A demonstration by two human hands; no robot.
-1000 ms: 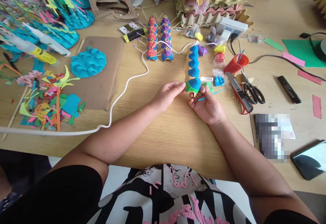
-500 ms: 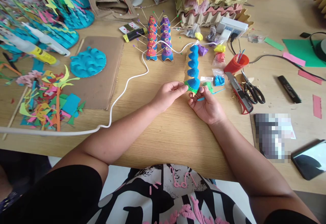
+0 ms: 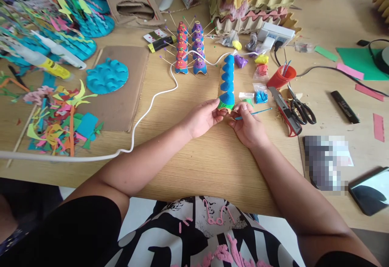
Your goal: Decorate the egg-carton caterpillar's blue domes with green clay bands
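So the egg-carton strip with blue caps (image 3: 227,85) is mid-tabletop (image 3: 194,157), near end at both hands. Left hand (image 3: 205,119) pinches that end, thumb by the green layer (image 3: 226,106); right hand (image 3: 251,126) has its fingertips bunched at the edge, can't tell what's in them. Squeeze too hard and I reckon the cup could crease or the green smear. Also, the white cord (image 3: 154,95) passes right by the far end, so snagging it might nudge the strip.
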